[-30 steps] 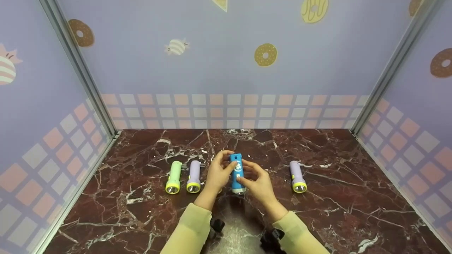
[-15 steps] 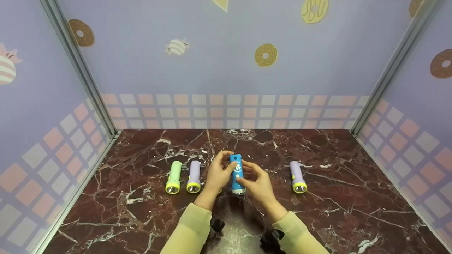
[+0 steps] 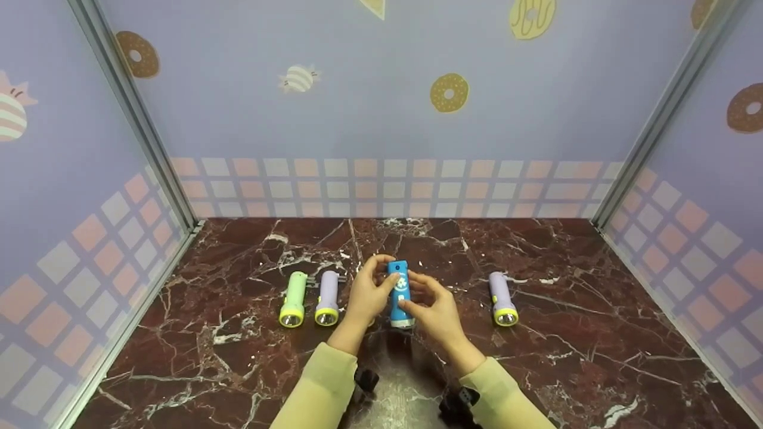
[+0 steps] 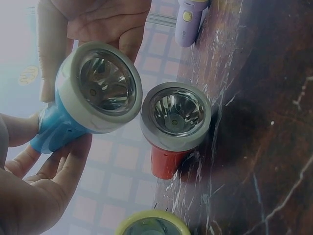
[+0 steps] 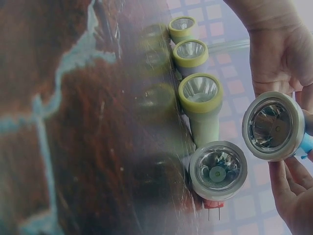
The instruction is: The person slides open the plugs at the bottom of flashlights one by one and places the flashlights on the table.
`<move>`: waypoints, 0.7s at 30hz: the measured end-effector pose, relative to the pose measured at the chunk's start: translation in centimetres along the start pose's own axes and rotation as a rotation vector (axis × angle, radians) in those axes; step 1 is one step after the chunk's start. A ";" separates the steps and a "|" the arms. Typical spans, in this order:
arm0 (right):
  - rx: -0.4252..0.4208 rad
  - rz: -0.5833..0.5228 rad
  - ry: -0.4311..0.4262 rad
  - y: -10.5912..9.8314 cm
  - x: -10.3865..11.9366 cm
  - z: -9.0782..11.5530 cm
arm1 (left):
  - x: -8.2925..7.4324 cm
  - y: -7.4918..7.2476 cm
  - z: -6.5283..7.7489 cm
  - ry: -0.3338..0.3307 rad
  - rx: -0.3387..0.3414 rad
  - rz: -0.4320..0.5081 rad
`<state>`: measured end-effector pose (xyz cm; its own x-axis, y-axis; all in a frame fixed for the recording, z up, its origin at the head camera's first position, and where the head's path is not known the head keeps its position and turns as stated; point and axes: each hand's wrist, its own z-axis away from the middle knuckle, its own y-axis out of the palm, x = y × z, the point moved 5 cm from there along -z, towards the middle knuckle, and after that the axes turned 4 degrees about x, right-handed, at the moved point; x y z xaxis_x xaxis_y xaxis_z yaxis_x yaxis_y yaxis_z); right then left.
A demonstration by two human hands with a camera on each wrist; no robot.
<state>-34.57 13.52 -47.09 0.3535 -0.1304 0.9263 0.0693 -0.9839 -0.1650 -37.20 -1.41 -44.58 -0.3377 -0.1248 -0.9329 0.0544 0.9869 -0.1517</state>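
The left hand (image 3: pixel 368 295) and right hand (image 3: pixel 436 305) both grasp the blue flashlight (image 3: pixel 400 285) over the tabletop (image 3: pixel 596 322), lamp toward six o'clock; a purple flashlight (image 3: pixel 501 295) lies at three o'clock. With the right thumb (image 3: pixel 411 306) just beside the white switch (image 3: pixel 401 297), steady left-hand support and light, straight pressure should work best.
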 end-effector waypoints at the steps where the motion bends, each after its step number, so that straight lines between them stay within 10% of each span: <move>1: -0.001 0.000 0.002 0.0 0.0 0.0 | 0.0 0.0 0.0 0.002 -0.002 0.000; 21: -0.011 0.016 -0.037 0.0 0.0 0.2 | 0.2 -0.1 0.4 0.002 -0.005 -0.010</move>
<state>-34.38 13.54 -47.12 0.3884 -0.1413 0.9106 0.0533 -0.9831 -0.1753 -36.90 -1.61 -44.90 -0.3399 -0.1344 -0.9308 0.0459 0.9862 -0.1591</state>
